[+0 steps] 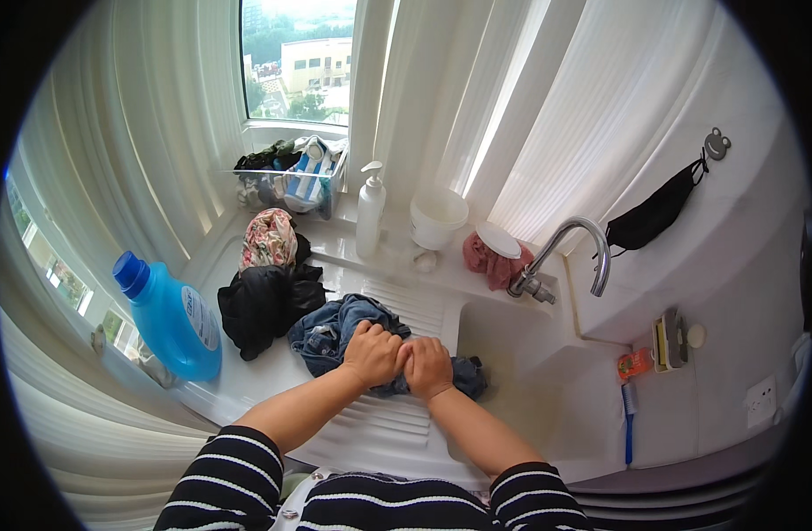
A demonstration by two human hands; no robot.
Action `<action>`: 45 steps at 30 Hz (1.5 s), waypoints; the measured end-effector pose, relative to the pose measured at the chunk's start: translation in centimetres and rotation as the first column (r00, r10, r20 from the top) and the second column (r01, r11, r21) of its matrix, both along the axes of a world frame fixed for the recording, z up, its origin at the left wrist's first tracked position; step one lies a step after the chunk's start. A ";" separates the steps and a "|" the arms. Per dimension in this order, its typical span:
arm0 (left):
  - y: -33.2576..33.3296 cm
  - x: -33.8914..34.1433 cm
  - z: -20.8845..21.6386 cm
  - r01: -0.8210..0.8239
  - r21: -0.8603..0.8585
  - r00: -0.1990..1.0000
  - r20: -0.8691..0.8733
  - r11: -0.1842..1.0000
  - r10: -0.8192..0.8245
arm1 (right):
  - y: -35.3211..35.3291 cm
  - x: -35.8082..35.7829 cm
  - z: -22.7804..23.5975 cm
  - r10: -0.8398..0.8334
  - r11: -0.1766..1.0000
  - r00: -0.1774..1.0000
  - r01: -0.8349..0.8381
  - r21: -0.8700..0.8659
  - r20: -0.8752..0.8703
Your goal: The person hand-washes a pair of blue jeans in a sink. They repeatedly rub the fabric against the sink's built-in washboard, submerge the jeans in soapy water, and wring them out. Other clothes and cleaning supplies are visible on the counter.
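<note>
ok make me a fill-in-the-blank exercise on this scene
The garment under the left hand and right hand is coloured ____.
The blue bottle stands to the ____ of the black cloth.
The black face mask hangs to the ____ of the tap.
The pump bottle is coloured ____.
Missing words: blue, left, right, white.

The left grip (373, 356) and right grip (427, 368) hide part of the denim (322, 334). The lower edge cuts off the striped shirt (384, 509).

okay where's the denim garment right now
In the head view, just below centre, the denim garment lies under the left hand and right hand, on the ribbed board, between the black clothes and the sink basin.
</note>
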State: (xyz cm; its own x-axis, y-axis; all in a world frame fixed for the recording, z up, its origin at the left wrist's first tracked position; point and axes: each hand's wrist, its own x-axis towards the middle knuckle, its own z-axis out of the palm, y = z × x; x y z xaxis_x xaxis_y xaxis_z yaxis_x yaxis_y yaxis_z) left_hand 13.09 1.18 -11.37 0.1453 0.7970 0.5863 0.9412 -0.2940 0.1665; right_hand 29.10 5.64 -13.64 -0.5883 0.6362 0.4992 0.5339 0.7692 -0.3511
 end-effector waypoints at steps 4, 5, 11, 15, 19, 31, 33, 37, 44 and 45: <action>3.8 0.1 0.7 -0.149 -0.044 0.989 -0.028 0.988 0.147 | 3.3 -1.5 -0.7 -0.341 0.939 0.938 0.343 0.031 -0.059; 3.0 -0.6 -0.2 -0.140 -0.084 0.986 -0.107 0.987 0.131 | 2.3 -1.3 -0.6 -0.312 0.947 0.950 0.312 0.079 -0.021; -5.7 -2.8 4.3 0.061 -0.388 0.930 -0.314 0.920 -0.194 | -5.8 6.7 2.5 0.185 0.981 0.960 -0.192 0.012 0.209; 0.3 -1.8 2.5 -0.313 -0.415 0.950 -0.112 0.855 0.293 | -0.6 1.2 0.4 -0.132 0.989 0.979 0.140 -0.040 0.156; 3.7 -1.8 1.8 -0.296 -0.112 0.947 -0.166 0.949 0.276 | 3.8 -0.4 -0.9 -0.356 0.924 0.932 0.362 -0.124 0.063; 5.1 -1.5 0.8 -0.293 -0.222 0.956 -0.076 0.930 0.283 | 3.6 -1.5 0.5 -0.271 0.956 0.958 0.279 -0.092 0.091; 5.9 -1.8 0.6 -0.336 -0.098 0.936 -0.149 0.937 0.320 | 4.6 -2.3 1.2 -0.304 0.942 0.940 0.321 -0.099 0.155; -1.4 -1.7 2.8 0.003 -0.492 0.997 -0.071 0.870 -0.044 | -1.7 2.1 1.7 0.049 0.964 0.963 0.023 -0.264 0.264; -2.0 -0.9 1.0 -0.031 -0.204 0.995 -0.101 0.979 0.010 | -2.1 1.2 -0.2 0.086 0.996 0.974 -0.089 0.007 0.208; 0.1 -1.3 0.4 -0.080 -0.127 0.993 -0.102 0.989 0.067 | -0.2 0.3 1.0 0.071 0.995 0.957 -0.047 -0.091 0.281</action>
